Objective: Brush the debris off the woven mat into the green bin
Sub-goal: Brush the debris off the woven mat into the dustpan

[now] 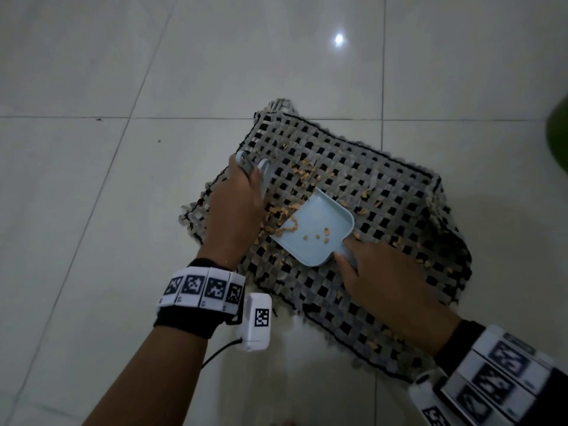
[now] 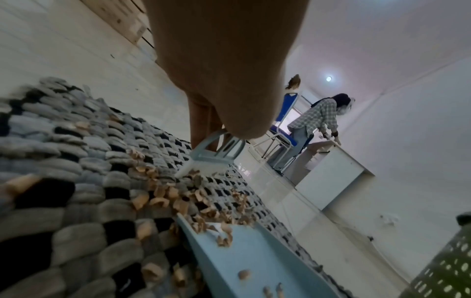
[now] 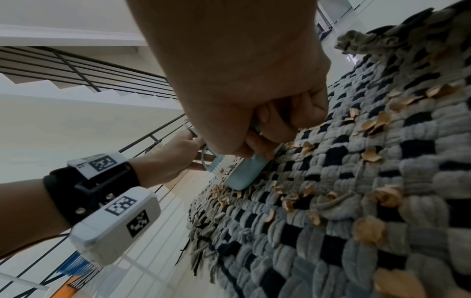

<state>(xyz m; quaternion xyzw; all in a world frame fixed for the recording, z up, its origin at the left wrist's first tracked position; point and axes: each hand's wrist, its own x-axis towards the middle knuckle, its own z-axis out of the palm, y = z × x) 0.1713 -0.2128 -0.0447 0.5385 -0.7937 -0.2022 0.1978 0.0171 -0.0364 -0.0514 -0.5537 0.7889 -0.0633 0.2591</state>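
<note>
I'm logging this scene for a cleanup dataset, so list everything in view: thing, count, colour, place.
woven mat: one, grey and black, on the floor tiles
debris: many bits, tan, scattered over the mat, a few in the dustpan
dustpan: one, light blue, lying on the mat
brush: one, light blue, bristles down on the mat beside the dustpan's open edge
green bin: one, perforated, right of the mat
floor tiles: pale, glossy
chair: one, blue, in the background
other person: one, checked shirt, at a white counter
left hand: grips the brush
right hand: holds the dustpan handle
</note>
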